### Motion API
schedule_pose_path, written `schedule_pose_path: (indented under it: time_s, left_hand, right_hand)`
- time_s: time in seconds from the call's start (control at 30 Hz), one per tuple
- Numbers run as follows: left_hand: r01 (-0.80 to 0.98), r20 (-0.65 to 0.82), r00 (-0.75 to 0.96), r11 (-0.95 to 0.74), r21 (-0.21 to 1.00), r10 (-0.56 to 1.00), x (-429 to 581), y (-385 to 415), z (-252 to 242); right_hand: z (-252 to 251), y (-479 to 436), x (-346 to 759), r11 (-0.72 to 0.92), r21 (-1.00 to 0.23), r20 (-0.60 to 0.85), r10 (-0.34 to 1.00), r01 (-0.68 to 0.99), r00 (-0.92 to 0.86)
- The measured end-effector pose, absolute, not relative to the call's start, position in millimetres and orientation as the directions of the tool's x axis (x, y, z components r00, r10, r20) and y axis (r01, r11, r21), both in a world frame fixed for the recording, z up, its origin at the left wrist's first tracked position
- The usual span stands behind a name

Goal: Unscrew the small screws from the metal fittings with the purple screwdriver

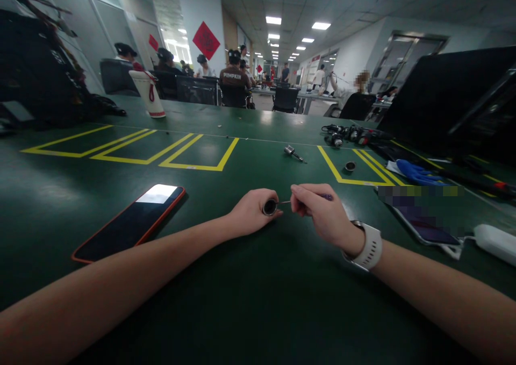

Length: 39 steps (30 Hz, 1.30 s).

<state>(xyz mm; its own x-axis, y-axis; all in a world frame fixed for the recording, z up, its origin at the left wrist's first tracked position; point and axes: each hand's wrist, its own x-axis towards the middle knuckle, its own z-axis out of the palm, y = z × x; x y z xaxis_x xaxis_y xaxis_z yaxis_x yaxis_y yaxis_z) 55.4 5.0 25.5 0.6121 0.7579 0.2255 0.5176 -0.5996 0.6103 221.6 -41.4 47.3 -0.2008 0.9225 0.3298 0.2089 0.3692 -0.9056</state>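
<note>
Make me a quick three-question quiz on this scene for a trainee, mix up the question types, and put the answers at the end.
1. Multiple choice. What is the left hand holding?
A) a watch
B) a round part
C) a cup

2. True or false. The right hand holds a thin tool with a purple end.

3. Fill in the blank. The phone nearest the left hand has ____ edges.

Key: 1. B; 2. True; 3. orange-red.
</note>
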Motion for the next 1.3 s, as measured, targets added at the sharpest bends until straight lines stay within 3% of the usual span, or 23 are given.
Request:
schedule_pose_path:
  time_s: [0.23, 0.5, 0.73, 1.1, 1.3]
  left_hand:
    - [0.488, 0.277, 0.599, -0.617, 0.617, 0.751, 55.7, 7.1, 23.7]
    - [0.463, 0.252, 0.634, -0.620, 0.633, 0.731, 55.7, 4.9, 23.6]
    - [0.533, 0.238, 0.610, -0.614, 0.583, 0.756, 55.9, 3.5, 25.5]
    - [0.492, 0.285, 0.624, -0.648, 0.581, 0.728, 55.0, 4.8, 21.8]
    - [0.424, 0.321, 0.658, -0.687, 0.590, 0.681, 54.2, 4.5, 23.4]
  right_hand:
    - [40.5, -42.4, 220.0, 0.348, -0.934, 0.337, 0.933, 0.079, -0.122]
    - [53.9, -51.8, 219.7, 0.554, -0.729, 0.456, 0.831, 0.402, -0.317]
    - [50.3, -43.1, 222.5, 0.396, -0.884, 0.345, 0.911, 0.249, -0.225]
    - [51.1, -41.0, 227.9, 0.458, -0.848, 0.390, 0.880, 0.267, -0.271]
    - [39.1, -34.2, 227.9, 0.398, -0.911, 0.379, 0.911, 0.108, -0.163]
